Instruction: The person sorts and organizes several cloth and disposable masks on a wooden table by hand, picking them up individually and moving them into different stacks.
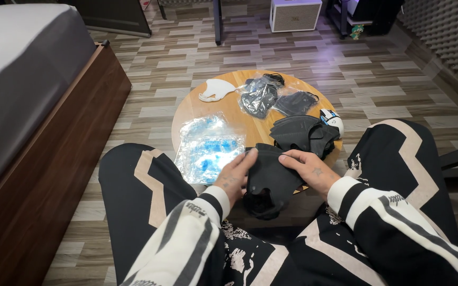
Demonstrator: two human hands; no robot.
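Both hands hold one black face mask (271,177) over the lap, at the near edge of the round wooden bench (223,108). Left hand (232,177) is clamped on its left side, right hand (308,168) on the top-right edge, fingers closed on the fabric. It looks like the handling/folding step, approx. mid-way. The next move probably needs a steady pinch w/ both hands so the mask stays flat. On the bench: a pile of black masks (303,135), a white mask (216,90), clear plastic bags (208,148).
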